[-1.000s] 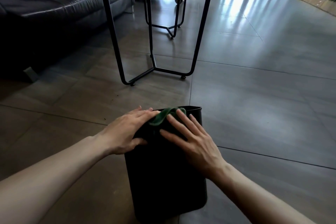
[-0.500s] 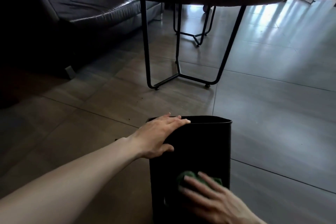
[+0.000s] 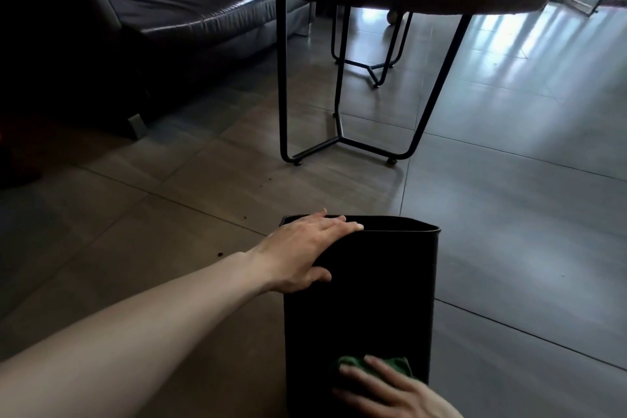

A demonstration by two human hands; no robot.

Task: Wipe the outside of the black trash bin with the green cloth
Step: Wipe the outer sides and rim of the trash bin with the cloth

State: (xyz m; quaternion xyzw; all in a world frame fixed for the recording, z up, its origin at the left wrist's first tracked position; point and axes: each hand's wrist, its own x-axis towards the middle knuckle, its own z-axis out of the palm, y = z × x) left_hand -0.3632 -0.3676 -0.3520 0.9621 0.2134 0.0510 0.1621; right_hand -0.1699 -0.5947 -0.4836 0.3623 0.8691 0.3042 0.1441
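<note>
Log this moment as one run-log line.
step: wiping bin | left hand: steadying black trash bin rim | right hand: pressing green cloth low on near side

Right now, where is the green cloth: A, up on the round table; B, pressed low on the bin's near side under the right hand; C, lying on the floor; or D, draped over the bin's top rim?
B: the green cloth sits low on the black trash bin's near wall under the right hand, while the left hand rests on the rim.
</note>
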